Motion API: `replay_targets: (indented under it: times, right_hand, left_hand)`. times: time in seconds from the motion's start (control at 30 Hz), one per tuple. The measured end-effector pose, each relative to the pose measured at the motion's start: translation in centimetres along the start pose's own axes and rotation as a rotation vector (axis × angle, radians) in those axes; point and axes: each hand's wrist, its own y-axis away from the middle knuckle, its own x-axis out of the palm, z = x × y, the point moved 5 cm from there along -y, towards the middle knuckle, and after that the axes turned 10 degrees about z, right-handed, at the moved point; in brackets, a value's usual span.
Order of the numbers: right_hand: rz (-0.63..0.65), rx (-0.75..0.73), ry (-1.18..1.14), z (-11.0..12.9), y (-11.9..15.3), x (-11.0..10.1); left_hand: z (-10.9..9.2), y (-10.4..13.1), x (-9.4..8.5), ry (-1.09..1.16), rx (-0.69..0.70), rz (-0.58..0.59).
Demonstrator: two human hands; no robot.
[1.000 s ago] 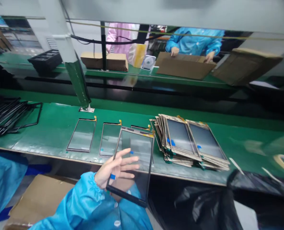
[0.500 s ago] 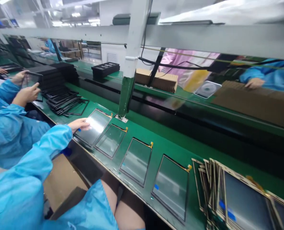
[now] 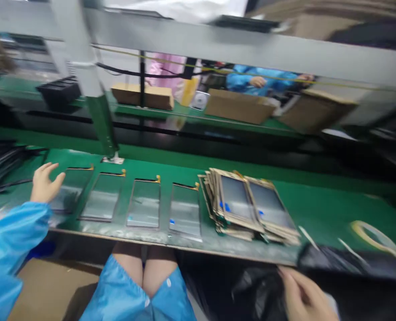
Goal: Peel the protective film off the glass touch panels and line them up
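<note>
One camera on your head, looking forward and down across the bench.

You see from a seated place close to the green bench (image 3: 305, 209). Its near edge runs across the lower part, your knees under it. Your left hand (image 3: 44, 183) enters at the left, your right hand (image 3: 303, 296) at the bottom. Far side workers appear small and blurred.
</note>
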Motion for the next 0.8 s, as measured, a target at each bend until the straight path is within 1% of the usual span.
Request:
replay_targets:
  times: [0.03, 0.07, 0.1, 0.13, 0.17, 0.23, 0.3, 0.37, 0.43, 0.5, 0.6, 0.67, 0.73, 0.8]
  right_hand:
    - [-0.044, 0.028, 0.02, -0.3, 0.2, 0.4]
    - [-0.077, 0.028, 0.0, -0.3, -0.2, 1.1]
    - [-0.114, 0.01, -0.032, -0.2, -1.1, 1.9]
    - [-0.129, -0.019, -0.037, -0.1, -2.2, 2.9]
    - [-0.146, -0.039, -0.012, 0.1, -3.5, 3.7]
    - [-0.171, -0.05, 0.065, 0.4, -5.8, 5.1]
    - [-0.196, -0.033, 0.126, 0.5, -7.0, 6.0]
    - [-0.21, -0.028, 0.147, 0.6, -7.0, 6.6]
    - [-0.186, -0.042, 0.2, 0.8, -6.5, 7.3]
    - [-0.128, -0.065, 0.291, 1.3, -6.2, 7.9]
    - [-0.039, -0.146, 0.383, 2.1, -6.9, 8.5]
    - [-0.005, -0.264, 0.368, 2.8, -7.7, 8.5]
    - [-0.009, -0.386, 0.332, 3.6, -8.4, 8.0]
    - [-0.057, -0.46, 0.299, 4.4, -8.8, 7.1]
  left_hand:
    - [-1.9, 0.4, 2.1, 0.054, 0.067, 0.062]
    - [-4.2, 1.2, 4.6, 0.114, 0.14, 0.143]
    - [-6.9, 2.5, 7.3, 0.178, 0.225, 0.263]
    - [-9.8, 4.3, 10.4, 0.366, 0.288, 0.457]
    - [-12.8, 6.4, 13.2, 0.425, 0.351, 0.596]
    - [-18.3, 10.9, 18.5, 0.516, 0.442, 0.823]
    - [-22.7, 14.6, 23.0, 0.557, 0.506, 0.953]
    - [-25.6, 17.2, 26.3, 0.571, 0.525, 1.018]
    - [-27.0, 18.7, 28.4, 0.582, 0.517, 1.054]
    - [-27.5, 19.7, 29.6, 0.599, 0.504, 1.08]
    - [-27.4, 20.1, 30.1, 0.622, 0.496, 1.108]
    - [-27.3, 20.0, 30.1, 0.633, 0.487, 1.122]
    - [-27.2, 19.6, 30.1, 0.646, 0.466, 1.134]
    - [-27.4, 19.2, 30.1, 0.668, 0.43, 1.149]
